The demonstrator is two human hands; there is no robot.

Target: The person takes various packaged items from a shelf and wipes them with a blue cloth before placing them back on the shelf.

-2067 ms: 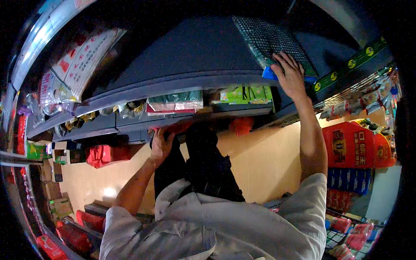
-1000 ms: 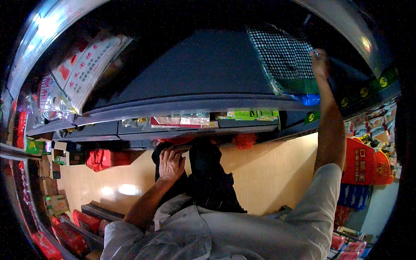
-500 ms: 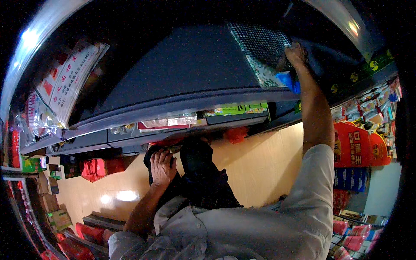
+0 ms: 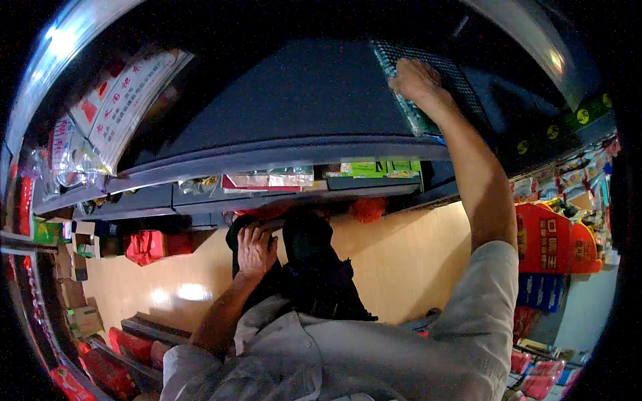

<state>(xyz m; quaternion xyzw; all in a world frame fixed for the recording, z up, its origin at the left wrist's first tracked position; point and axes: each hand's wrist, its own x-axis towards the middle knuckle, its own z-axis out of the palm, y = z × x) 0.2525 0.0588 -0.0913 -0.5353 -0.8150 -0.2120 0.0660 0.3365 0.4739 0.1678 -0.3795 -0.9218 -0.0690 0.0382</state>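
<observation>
Right hand (image 4: 416, 80) is pressing flat, fingers spread, on a dark checked packet (image 4: 428, 90) atop the shelf (image 4: 287, 107). Packet's long axis is running away from the shelf edge. Left hand (image 4: 256, 250) is resting loosely curled on a black bag (image 4: 314, 267).

Dim overall with a blue cast, heavy fisheye bending and black vignette at the rim, glare off the strip light (image 4: 57, 47) top left and a hot spot on the tan floor (image 4: 190, 292), shelf top (image 4: 301, 100) in deep shadow, edges soft and smeared.

A black-and-white checked packet (image 4: 435, 87) with a green edge lies on the dark grey shelf (image 4: 294, 100); red boxes (image 4: 548, 240) stand beside a tan floor (image 4: 401, 260).
</observation>
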